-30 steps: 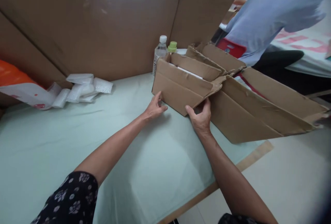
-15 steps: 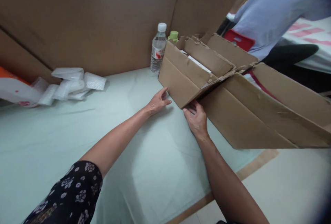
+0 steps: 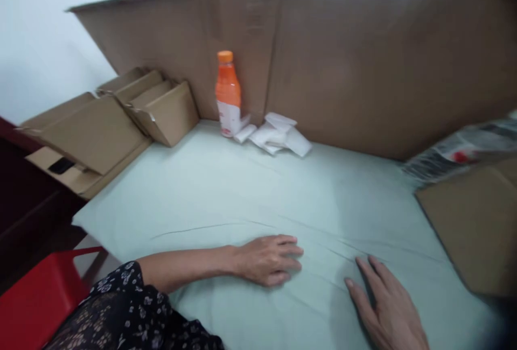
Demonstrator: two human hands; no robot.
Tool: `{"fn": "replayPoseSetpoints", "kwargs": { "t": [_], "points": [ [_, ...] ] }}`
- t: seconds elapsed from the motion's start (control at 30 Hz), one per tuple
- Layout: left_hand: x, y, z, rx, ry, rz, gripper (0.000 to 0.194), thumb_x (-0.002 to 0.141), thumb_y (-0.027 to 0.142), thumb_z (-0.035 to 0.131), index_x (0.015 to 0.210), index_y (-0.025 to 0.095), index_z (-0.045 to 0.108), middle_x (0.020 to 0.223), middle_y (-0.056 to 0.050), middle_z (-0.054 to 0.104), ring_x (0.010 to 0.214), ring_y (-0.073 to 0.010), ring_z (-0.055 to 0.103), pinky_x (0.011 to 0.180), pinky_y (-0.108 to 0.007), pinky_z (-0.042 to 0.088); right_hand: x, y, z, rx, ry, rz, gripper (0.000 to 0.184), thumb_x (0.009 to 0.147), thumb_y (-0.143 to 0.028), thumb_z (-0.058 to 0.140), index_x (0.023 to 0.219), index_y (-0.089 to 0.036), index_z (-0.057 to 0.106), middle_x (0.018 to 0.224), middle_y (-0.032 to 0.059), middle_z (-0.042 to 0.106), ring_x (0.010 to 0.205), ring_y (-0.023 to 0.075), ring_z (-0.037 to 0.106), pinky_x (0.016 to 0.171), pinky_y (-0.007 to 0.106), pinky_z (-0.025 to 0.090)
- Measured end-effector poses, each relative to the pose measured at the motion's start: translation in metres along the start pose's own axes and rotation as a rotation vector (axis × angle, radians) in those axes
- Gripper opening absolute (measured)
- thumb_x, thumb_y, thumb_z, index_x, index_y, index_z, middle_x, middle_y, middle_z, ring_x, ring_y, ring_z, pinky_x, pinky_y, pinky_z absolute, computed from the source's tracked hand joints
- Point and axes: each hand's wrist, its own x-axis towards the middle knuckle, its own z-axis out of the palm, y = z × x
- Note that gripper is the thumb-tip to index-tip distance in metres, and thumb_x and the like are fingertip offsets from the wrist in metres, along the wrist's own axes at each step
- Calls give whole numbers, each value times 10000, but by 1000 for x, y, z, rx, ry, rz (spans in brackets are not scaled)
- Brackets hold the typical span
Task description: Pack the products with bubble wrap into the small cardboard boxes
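Observation:
My left hand (image 3: 269, 260) rests palm down on the pale green tablecloth (image 3: 194, 194), its fingers a little apart and nothing in it. To its right, my right hand (image 3: 385, 304) is low over the same cloth, thumb and fingers spread, also holding nothing. A cardboard box (image 3: 476, 226) at the right edge is the thing nearest to my right hand, and a gap separates them. Only part of that box shows.
Cardboard boxes (image 3: 92, 129) stand at the left end of the table. An orange bottle (image 3: 228, 94) and several white bubble-wrap pouches (image 3: 278, 132) lie along the cardboard partition (image 3: 343, 59). A clear bottle (image 3: 460, 153) is blurred at right. A red stool (image 3: 44, 296) stands lower left.
The view has swung left, bringing the left-end boxes and the whole orange bottle into sight. Both my hands have come away from the right-hand cardboard box and now are over the cloth.

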Motion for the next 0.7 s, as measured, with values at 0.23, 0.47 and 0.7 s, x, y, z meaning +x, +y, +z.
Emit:
{"fn": "replayPoseSetpoints", "kwargs": {
  "t": [0.23, 0.47, 0.7],
  "points": [
    [-120, -122, -155, 343, 422, -737, 369, 842, 183, 574, 1191, 131, 685, 1433, -209, 583, 1448, -384, 423, 1206, -645, 249, 30, -128, 36, 120, 46, -336, 447, 1012, -379, 432, 1394, -176, 546, 1429, 166, 593, 1284, 351, 590, 976, 529, 550],
    [-158, -203, -326, 555, 929, -1190, 689, 794, 76, 592, 1463, 91, 432, 1521, -198, 492, 1502, -331, 335, 1273, -529, 117, 36, -146, 36, 118, 84, -328, 420, 1030, -402, 452, 1377, -189, 555, 1404, 155, 608, 1252, 336, 606, 940, 498, 552],
    [-160, -190, -317, 364, 861, -1194, 437, 867, 86, 456, 1290, 63, 559, 1221, -98, 678, 1218, -242, 598, 1088, -373, 418, 34, -157, 26, 148, 58, -249, 366, 1018, -364, 508, 1339, -213, 599, 1403, 130, 625, 1283, 309, 599, 998, 495, 533]
  ]
}}
